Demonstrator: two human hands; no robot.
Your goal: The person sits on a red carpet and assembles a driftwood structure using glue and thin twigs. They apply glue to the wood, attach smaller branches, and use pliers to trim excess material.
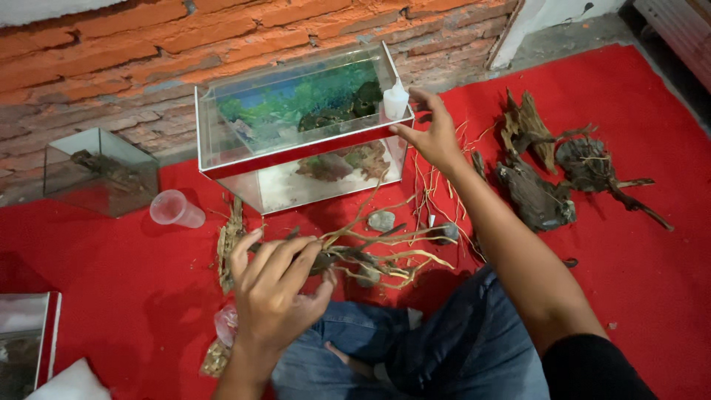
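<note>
Left hand [274, 285] clenched around thin branchy driftwood [370, 252] lying on red carpet [652, 281]. Right hand [433, 133] pinches small white bottle [395, 101] at glass tank [296, 141] rim. Twigs look light, stiff, brittle (grip thicker stem, not tips).

Bare left hand [270, 292], no rings or watch visible. Bare right hand [433, 133], forearm uncovered up to dark black fabric sleeve [592, 367] (pushed above elbow). Faded blue denim jeans [452, 348] on legs, creased at knees.
</note>
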